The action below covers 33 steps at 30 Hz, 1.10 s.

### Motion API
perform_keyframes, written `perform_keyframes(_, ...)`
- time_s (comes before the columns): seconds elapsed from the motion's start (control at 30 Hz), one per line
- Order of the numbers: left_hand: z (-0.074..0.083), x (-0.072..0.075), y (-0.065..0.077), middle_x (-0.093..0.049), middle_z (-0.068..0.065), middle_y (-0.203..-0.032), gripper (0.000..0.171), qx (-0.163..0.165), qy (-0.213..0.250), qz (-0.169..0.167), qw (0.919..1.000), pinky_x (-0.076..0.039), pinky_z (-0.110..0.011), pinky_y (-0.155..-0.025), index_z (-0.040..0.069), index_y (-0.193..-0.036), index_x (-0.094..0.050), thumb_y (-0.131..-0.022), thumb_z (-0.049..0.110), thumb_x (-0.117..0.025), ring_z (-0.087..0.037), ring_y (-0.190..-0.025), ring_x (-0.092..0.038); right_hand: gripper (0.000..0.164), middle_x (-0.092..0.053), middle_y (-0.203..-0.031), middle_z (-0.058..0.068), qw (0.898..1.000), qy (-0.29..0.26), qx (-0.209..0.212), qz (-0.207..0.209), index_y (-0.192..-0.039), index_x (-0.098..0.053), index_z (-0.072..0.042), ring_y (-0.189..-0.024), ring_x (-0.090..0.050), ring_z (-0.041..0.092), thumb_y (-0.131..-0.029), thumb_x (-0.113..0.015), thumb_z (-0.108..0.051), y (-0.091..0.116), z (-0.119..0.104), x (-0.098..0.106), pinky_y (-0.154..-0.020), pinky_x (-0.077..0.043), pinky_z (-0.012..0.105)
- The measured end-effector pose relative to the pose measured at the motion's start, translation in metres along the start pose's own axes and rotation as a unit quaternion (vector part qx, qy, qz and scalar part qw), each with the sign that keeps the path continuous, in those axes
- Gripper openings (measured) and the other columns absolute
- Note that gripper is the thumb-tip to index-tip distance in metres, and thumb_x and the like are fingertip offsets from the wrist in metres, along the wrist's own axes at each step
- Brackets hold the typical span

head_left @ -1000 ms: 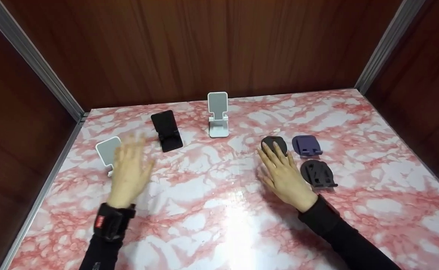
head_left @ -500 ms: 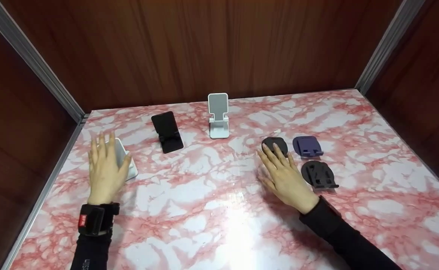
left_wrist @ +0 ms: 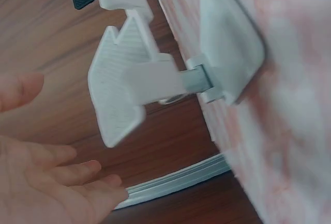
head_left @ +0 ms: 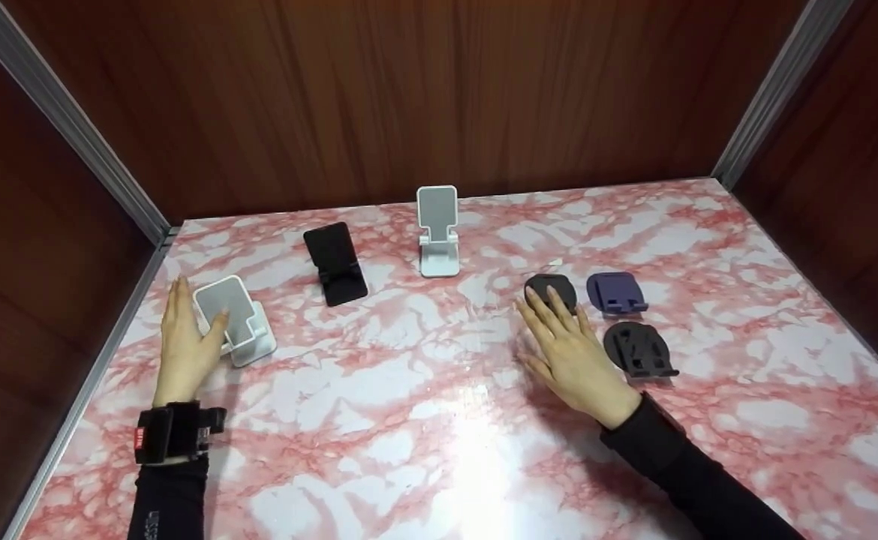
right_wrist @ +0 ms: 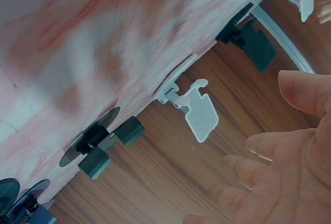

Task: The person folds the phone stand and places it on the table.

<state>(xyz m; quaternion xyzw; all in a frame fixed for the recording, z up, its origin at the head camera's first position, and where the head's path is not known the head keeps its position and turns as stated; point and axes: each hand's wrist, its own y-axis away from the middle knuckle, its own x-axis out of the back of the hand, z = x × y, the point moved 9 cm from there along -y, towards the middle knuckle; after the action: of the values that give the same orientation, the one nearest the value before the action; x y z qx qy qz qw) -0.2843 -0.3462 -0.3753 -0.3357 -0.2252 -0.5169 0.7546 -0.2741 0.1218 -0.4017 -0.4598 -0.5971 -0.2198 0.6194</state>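
Note:
At the far left of the head view, a white phone stand (head_left: pixel 255 351) with a grey pad stands unfolded on the table. My left hand (head_left: pixel 184 352) is beside it with straight fingers, the thumb overlapping the pad. In the left wrist view a gap shows between those fingers (left_wrist: pixel 67 175) and the stand's tilted upper plate (left_wrist: pixel 116 74). My right hand (head_left: pixel 578 367) is spread with extended fingers, overlapping a round black phone stand (head_left: pixel 551 282). The right wrist view shows its palm (right_wrist: pixel 295 172) apart from the stands, holding nothing.
A black phone stand (head_left: pixel 334 259) and a second white one (head_left: pixel 437 214) stand along the back. To the right are a purple round-based stand (head_left: pixel 615 289) and a dark round one (head_left: pixel 638 349). Wood-grain walls (head_left: pixel 439 90) enclose the marbled table (head_left: pixel 379 390) at back and sides.
My left hand has moved left, from right of the left white stand, across it, to its left side, and has turned on edge. My right hand has stayed in place.

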Motion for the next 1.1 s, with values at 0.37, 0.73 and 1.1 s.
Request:
perform_keyframes(0.37,-0.030,-0.008,0.000,-0.047,-0.022,-0.124,0.060,0.086,0.066,-0.011,0.9940,-0.050,-0.012,-0.066,0.012,-0.147,-0.020,-0.093,0.010,-0.047,-0.010,-0.090,-0.056,0.068,-0.010,-0.157,0.005,1.000,-0.004,-0.002,-0.006,-0.149,-0.014,-0.018,-0.144,-0.011,0.031,-0.095,-0.050,-0.033,0.000,0.001,-0.001,-0.113,-0.014,0.059)
perform_keyframes(0.73,-0.047,-0.013,0.000,-0.047,-0.001,-0.099,0.060,0.160,0.203,0.012,0.9660,-0.055,-0.017,-0.064,0.015,-0.143,-0.023,-0.091,-0.001,-0.049,0.000,-0.072,-0.058,0.066,-0.012,-0.157,0.005,1.000,-0.002,-0.001,-0.004,-0.149,-0.019,-0.015,-0.143,-0.012,0.032,-0.094,-0.051,-0.033,0.000,0.002,-0.002,-0.111,-0.016,0.060)
perform_keyframes(1.1,-0.060,-0.020,0.000,-0.060,0.008,-0.082,0.040,0.222,0.373,0.018,0.9006,-0.054,-0.018,-0.054,0.011,-0.121,-0.044,-0.087,-0.007,-0.053,-0.005,-0.064,-0.062,0.064,-0.011,-0.157,0.005,1.000,-0.006,-0.001,-0.007,-0.148,-0.020,-0.014,-0.144,-0.012,0.031,-0.095,-0.050,-0.032,0.000,0.002,-0.004,-0.112,-0.015,0.059)
